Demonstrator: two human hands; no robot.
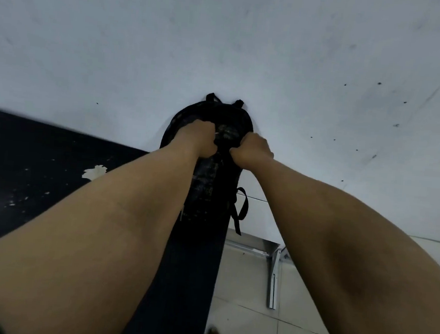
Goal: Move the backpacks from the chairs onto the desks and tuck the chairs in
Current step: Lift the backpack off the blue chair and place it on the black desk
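A dark patterned backpack (209, 182) lies on the right end of a black desk (27, 166), its top against the white wall. My left hand (198, 138) grips the fabric on its upper left. On the upper right, my right hand (252, 151) is closed on the fabric too. Both fists clench the bag near its top. A black strap (239, 211) hangs off the bag's right side over the desk edge. No chair shows in this view.
The white wall (224, 47) fills the upper view, close behind the desk. A metal desk leg and bracket (274, 267) stand on the pale tiled floor (266, 325) at lower right. A chipped white patch (94, 173) marks the desk top.
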